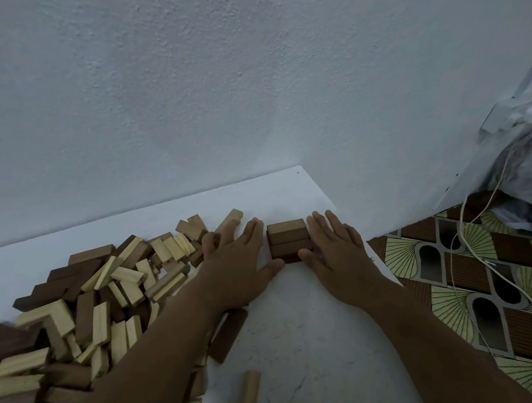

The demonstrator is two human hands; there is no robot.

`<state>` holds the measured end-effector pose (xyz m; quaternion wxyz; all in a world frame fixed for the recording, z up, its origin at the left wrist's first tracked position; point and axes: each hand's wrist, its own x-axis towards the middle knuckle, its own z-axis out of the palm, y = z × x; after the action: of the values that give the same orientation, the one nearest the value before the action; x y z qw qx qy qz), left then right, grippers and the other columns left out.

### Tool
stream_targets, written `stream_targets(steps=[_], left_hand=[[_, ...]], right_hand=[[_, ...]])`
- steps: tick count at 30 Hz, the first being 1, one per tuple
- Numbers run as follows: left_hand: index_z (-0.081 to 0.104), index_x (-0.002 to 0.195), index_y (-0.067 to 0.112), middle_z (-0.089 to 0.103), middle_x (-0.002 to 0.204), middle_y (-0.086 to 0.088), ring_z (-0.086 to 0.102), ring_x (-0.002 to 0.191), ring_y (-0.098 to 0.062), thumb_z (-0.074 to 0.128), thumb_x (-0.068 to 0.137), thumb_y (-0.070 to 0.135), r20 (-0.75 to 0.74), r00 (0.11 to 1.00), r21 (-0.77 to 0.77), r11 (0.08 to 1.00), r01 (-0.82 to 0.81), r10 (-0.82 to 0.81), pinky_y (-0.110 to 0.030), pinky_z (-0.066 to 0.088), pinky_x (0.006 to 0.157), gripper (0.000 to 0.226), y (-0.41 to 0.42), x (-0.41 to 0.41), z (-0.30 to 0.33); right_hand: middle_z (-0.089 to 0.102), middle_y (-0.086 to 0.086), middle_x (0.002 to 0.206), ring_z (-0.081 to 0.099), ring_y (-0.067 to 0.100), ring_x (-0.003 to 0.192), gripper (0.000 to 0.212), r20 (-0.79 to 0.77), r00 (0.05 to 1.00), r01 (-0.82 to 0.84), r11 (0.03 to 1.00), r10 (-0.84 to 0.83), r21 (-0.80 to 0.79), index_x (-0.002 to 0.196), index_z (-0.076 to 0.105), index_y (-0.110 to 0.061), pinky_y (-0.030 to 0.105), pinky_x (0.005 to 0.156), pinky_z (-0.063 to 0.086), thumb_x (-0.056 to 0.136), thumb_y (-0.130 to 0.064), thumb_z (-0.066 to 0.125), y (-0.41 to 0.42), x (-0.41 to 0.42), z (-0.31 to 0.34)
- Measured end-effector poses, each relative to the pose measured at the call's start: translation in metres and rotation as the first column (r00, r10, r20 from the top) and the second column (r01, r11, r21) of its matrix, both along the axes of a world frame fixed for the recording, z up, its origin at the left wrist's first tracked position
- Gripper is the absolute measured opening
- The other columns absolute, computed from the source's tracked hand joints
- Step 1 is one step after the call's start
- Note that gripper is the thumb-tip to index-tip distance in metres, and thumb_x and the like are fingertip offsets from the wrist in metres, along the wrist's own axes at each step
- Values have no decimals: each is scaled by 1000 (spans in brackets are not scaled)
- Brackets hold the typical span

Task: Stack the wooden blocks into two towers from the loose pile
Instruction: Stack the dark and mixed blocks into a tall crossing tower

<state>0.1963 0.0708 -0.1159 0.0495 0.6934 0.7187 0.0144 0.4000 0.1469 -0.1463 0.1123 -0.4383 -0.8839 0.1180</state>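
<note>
A small flat group of brown wooden blocks (288, 240) lies side by side on the white table (296, 338), near its far right corner. My left hand (240, 258) rests flat to the left of the group, fingers straight, thumb touching its near edge. On the other side my right hand (335, 253) lies flat too, its thumb against the group's near right corner. A loose pile of light and dark blocks (94, 302) covers the left half of the table, partly hidden under my left forearm.
A dark block (228, 335) and a light block (248, 393) lie loose near the table's front. A white wall (253, 94) stands close behind the table. Right of the table edge are a patterned floor (478, 282), a white cable (464, 246) and a plastic-wrapped bundle (521, 163).
</note>
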Motion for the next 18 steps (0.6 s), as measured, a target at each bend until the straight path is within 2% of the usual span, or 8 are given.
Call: stream_targets(steps=[2,4,6,8,12,18], left_hand=[[8,155,24,6,164,9,-1,150,-23,-6,75,73,-55,998,29,1000,2,0,-51,8,110,95,1,2,-4],[16,155,23,12,164,8,4,150,-25,-6,80,68,-94,996,61,998,9,-4,-51,9,106,90,2,4,-7],[35,149,19,31,159,4,20,147,-30,5,89,63,-121,993,119,992,29,-14,-50,13,102,80,1,4,-9],[49,141,17,47,149,2,36,140,-33,16,94,59,-149,989,158,987,44,-20,-51,19,99,71,0,4,-13],[52,138,16,52,145,2,40,137,-32,21,96,56,-152,988,158,987,40,-16,-57,30,100,66,-1,3,-15],[51,140,17,52,145,2,39,139,-31,18,96,58,-146,989,145,988,54,-33,-58,31,103,68,-2,1,-16]], right_hand=[[2,-5,161,-18,8,145,97,8,1000,5,1000,-5,19,153,6,-22,33,117,-7,75,-74,-20,2,-1,-2],[5,-6,161,-17,8,145,92,13,1000,1,1000,-2,26,153,8,-22,31,117,-7,80,-70,-17,2,-2,-3],[6,-7,161,-16,7,145,89,22,1000,-1,999,1,32,153,9,-21,32,118,-7,82,-68,-15,2,-3,-3],[7,-8,161,-16,7,145,94,25,1000,-6,999,5,39,153,9,-21,32,118,-7,79,-69,-21,2,-3,-3],[8,-8,161,-18,6,144,97,20,1000,-10,999,9,38,153,9,-20,30,117,-8,77,-69,-25,1,-2,-5],[7,-8,161,-19,6,144,100,20,1000,-17,999,17,32,154,10,-19,29,116,-10,75,-69,-26,1,-2,-3]])
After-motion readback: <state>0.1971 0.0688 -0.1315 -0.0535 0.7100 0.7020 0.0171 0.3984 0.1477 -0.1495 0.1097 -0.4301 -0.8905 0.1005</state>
